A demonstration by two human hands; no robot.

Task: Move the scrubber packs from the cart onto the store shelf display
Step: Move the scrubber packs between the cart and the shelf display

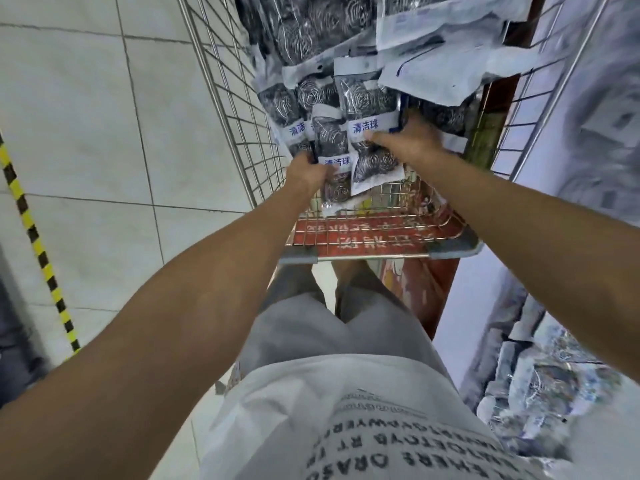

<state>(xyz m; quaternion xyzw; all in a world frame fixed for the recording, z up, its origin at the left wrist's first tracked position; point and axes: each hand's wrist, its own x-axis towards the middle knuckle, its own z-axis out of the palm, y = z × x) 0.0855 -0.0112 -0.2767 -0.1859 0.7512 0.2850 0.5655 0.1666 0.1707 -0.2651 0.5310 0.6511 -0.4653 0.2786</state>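
Note:
Several clear packs of steel scrubbers with white and blue labels are heaped in the wire cart. My left hand grips the lower edge of one scrubber pack at the near end of the heap. My right hand holds another scrubber pack beside it, thumb on its blue label, fingers tucked behind. A further pack hangs below my right thumb. At the right edge, blurred, is the store shelf display with more scrubber packs on it.
The cart's grey handle bar and a red sign sit just in front of my legs. White floor tiles spread to the left, crossed by a yellow-and-black striped strip. A pale shelf wall stands close on the cart's right.

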